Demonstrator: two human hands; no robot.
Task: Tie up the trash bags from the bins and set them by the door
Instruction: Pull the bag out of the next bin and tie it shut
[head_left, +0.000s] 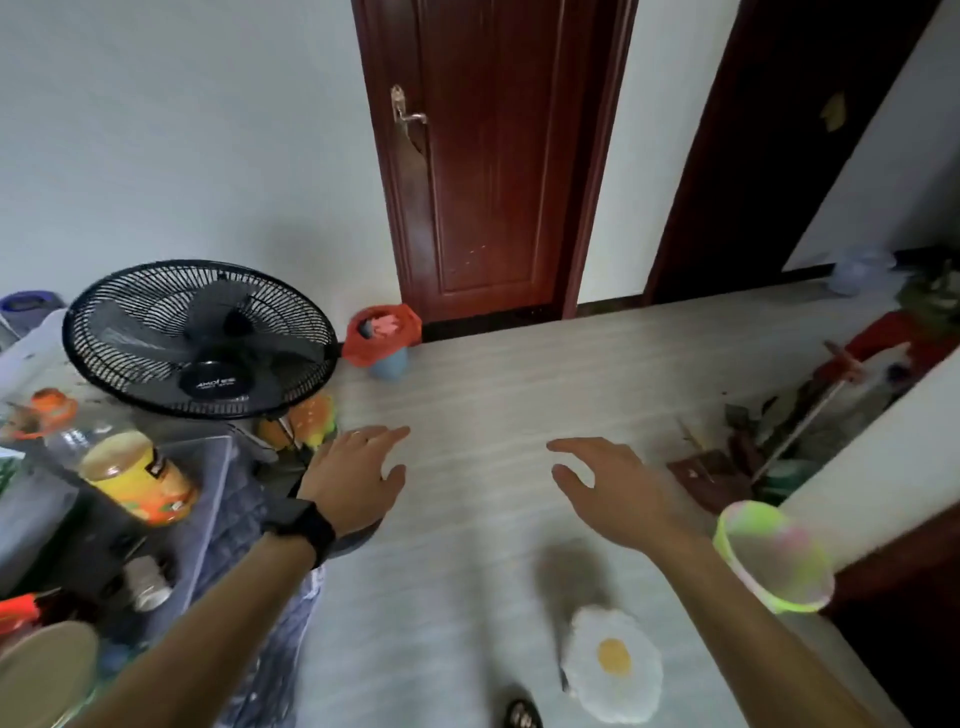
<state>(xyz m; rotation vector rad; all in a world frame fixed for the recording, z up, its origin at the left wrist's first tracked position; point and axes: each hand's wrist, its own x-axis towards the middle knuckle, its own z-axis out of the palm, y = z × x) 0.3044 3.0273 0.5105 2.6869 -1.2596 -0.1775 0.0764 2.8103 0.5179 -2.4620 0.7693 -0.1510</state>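
A small pale-blue bin (389, 364) lined with a red trash bag (382, 332) stands on the floor against the wall, just left of the closed dark-red door (493, 156). The bag's mouth is open and folded over the rim, with pink and dark scraps inside. A second pale bin with a whitish bag (857, 270) sits far right by the wall. My left hand (358, 478), with a black watch on its wrist, and my right hand (613, 488) hover over the floor, well short of the red bag. Both hands hold nothing, fingers spread.
A black fan (200, 338) stands at left beside a cluttered glass table (208, 467) with a yellow jar (137, 478). An egg-shaped cushion (613, 665) lies on the floor near me. Plants, a broom and red items crowd the right side (805, 431). A green net (774, 556) hangs at right.
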